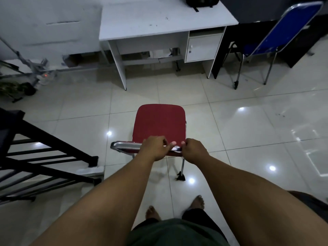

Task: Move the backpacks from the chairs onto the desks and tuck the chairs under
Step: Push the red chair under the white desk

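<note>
Head view: a red chair (159,124) is seen from above on the tiled floor (248,132), well short of the white tabletop (159,18). Its chrome backrest rail (124,146) is gripped by both hands. The left hand (154,147) is wrapped over the rail near its middle, fingers curled down on the seat side, grip pressed closed around the rail. The right hand (193,149) is clamped on the same rail just beside the left, thumb tip showing on top, grip likewise closed on the rail. The red seat lies directly beyond both grips, toward the tabletop. One rear chair leg (182,168) is visible under the right hand. A black backpack (201,1) is seen on the far edge of the tabletop, partly cut off by the frame. A blue chair (276,32) stands right of the tabletop, its seat pushed under a dark desk (257,9). A black railing (44,157) is seen left of the red chair. Bare feet (197,202) are visible on the floor behind the red chair.
</note>
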Available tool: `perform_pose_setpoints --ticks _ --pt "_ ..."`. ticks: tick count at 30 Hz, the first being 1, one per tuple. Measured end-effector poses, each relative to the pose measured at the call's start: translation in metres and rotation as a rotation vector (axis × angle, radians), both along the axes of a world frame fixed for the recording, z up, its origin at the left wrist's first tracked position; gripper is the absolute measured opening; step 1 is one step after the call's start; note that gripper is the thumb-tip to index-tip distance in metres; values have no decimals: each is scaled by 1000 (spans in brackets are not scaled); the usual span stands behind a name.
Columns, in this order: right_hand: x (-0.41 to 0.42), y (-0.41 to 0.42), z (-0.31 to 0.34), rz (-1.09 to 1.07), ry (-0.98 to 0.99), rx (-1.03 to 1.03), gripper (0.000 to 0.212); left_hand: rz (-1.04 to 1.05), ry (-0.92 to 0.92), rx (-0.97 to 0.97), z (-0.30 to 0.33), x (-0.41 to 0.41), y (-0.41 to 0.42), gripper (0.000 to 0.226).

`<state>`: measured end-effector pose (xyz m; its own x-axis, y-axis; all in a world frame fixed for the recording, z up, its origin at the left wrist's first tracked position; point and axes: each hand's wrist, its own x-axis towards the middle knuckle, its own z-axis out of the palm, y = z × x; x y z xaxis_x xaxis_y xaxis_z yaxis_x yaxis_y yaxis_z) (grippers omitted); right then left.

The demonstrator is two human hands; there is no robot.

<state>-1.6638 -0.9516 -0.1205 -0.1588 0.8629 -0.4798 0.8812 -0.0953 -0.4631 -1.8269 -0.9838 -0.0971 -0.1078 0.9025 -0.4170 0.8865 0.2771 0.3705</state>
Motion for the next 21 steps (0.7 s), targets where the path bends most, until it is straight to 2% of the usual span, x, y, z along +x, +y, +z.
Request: perform_pose_setpoints --ticks 3,5,9,13,17,21 --pt "-14 -13 9 7 118 16 72 -117 11 61 0 -28 -16 53" --pt "-23 -15 14 83 155 -44 79 -204 31 48 2 -40 -23 55" --pt "-44 -12 17 251 -20 -55 64 -161 269 20 0 -70 -23 49" --pt "-58 -16 9 354 -235 61 56 -159 363 -27 -3 -86 -23 38" --pt "-60 -16 4 376 -254 143 34 -131 353 -78 -6 -90 -18 25" --pt "-58 -6 5 439 -261 188 30 -63 386 -59 -3 -84 -15 25"
